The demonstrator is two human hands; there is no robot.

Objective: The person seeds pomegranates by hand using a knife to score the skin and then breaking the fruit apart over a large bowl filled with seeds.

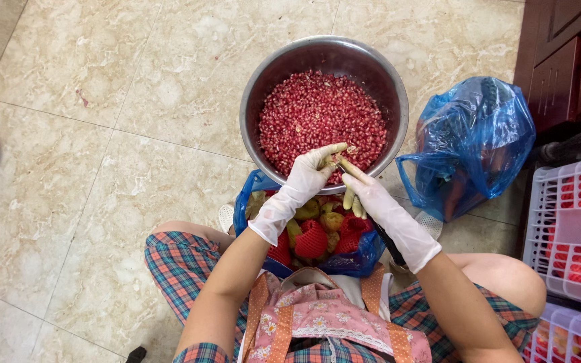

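Both hands, in thin white gloves, meet over the near rim of the bowl. The left hand (309, 176) is closed around a small pale piece of pomegranate (334, 161), its fingertips pinching it; the right hand (364, 191) presses in from four o'clock, fingers curled against the same piece. Just beyond them, at twelve o'clock, sits the round stainless-steel bowl (263, 87), filled well up with loose red pomegranate seeds (317, 117). Below the hands, at six o'clock between the person's knees, an open blue plastic bag (247, 202) holds yellow rind scraps and red foam netting. At two o'clock a second, knotted blue plastic bag (479, 128) rests on the beige marble-tile floor (102, 134); at three o'clock stand white slotted plastic crates (566, 228).

The step in hand looks like picking seeds from a broken section over the bowl. The next move seems to call for thumb pressure that frees the seeds without bursting them.
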